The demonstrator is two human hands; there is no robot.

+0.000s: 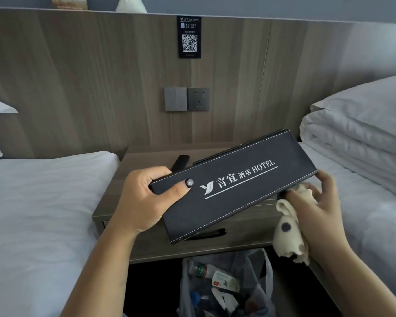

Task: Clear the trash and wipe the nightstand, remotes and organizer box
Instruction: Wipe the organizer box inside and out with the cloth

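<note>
A black leather organizer box (233,186) with white stitching and a hotel logo is lifted and tilted above the wooden nightstand (133,170). My left hand (144,197) grips its left end, thumb on the front face. My right hand (316,202) holds a cream cloth with dark spots (290,232) against the box's right end. One black remote (181,162) lies on the nightstand behind the box; a second black remote (208,234) shows under the box's lower edge.
A trash bag (224,287) with bottles and wrappers stands on the floor below the nightstand. White beds flank it left (39,202) and right (375,213), with a folded duvet (352,133). Switches and a socket (186,99) sit on the headboard panel.
</note>
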